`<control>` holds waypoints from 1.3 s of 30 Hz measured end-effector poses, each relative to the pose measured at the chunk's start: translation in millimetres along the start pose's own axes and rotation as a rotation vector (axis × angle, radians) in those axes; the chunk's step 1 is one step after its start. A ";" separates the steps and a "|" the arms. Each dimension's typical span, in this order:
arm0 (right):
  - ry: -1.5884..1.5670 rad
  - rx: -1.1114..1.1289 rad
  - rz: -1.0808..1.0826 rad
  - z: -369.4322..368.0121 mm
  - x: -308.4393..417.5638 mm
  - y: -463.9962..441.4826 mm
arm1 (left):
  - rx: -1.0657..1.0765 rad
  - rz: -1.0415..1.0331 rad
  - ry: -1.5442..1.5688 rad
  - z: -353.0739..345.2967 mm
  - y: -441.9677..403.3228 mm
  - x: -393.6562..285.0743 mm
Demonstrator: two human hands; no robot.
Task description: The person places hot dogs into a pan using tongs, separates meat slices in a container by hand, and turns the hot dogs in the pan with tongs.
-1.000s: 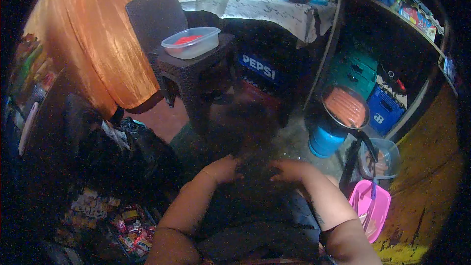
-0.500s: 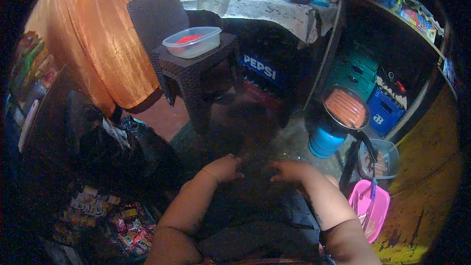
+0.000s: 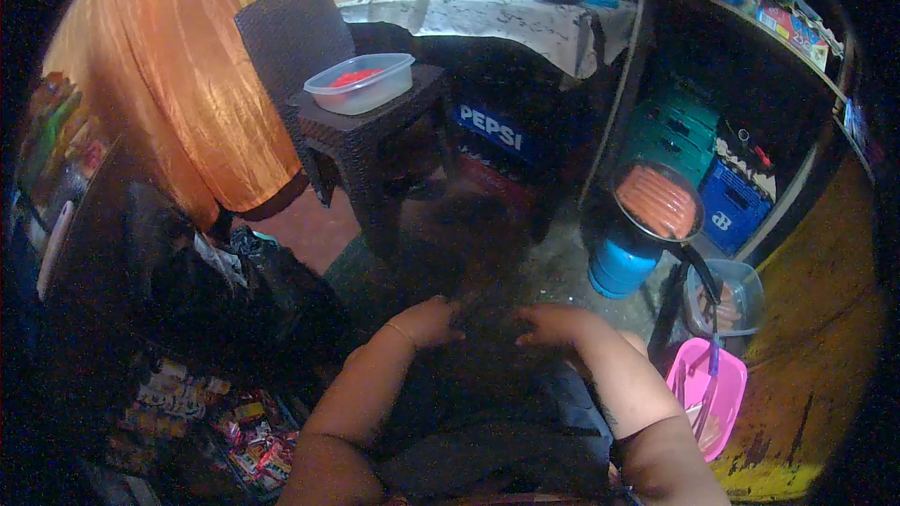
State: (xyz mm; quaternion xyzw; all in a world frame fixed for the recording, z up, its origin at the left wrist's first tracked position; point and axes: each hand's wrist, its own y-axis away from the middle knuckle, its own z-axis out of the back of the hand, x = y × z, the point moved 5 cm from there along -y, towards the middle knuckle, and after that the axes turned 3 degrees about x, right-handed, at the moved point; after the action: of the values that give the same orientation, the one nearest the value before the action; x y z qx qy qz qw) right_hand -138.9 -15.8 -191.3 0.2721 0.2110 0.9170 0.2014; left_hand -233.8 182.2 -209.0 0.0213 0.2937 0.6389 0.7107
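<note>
My left hand (image 3: pixel 432 321) rests on my dark-clothed lap, holding nothing, its fingers partly lost in shadow. Opposite it, my right hand (image 3: pixel 551 325) lies on my lap too, empty, with its fingers loosely extended. To the right of my hands, a frying pan (image 3: pixel 696 236) filled with reddish sausages (image 3: pixel 659 199) sits over a blue gas cylinder (image 3: pixel 622 267). Behind its handle stands a clear plastic container (image 3: pixel 747 292) with more sausages inside. Nearer to me is a pink basin (image 3: pixel 730 384), with what looks like tongs lying across it.
A dark wicker chair (image 3: pixel 295 33) holds a plastic tub (image 3: pixel 366 94) with something red inside. Behind are a covered table (image 3: pixel 422 14) with bowls and egg trays, and a Pepsi crate (image 3: pixel 489 129). Black bags (image 3: pixel 272 272) and packets (image 3: pixel 258 440) lie left; a blue crate (image 3: pixel 736 206) stands right.
The view has shifted slightly, so the background sits a little further left. Both hands stay in the same place on my lap, and the pan has not moved.
</note>
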 end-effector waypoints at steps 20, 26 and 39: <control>0.022 0.122 0.221 3.1 26.6 -1.8 | 0.467 -0.139 -0.124 -43.9 -38.2 -47.7; -0.078 0.092 0.214 18.0 6.7 -25.5 | 0.448 -0.239 -0.078 -20.4 -43.0 -50.8; -0.207 0.333 -0.139 -2.4 -17.1 -86.2 | 0.634 -0.339 0.233 16.8 -87.5 -49.9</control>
State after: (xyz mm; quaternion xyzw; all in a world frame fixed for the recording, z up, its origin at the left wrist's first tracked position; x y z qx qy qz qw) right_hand -105.2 46.7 -243.0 0.3791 0.3561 0.8206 0.2369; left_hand -148.5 126.0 -211.1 0.1183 0.5550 0.3876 0.7265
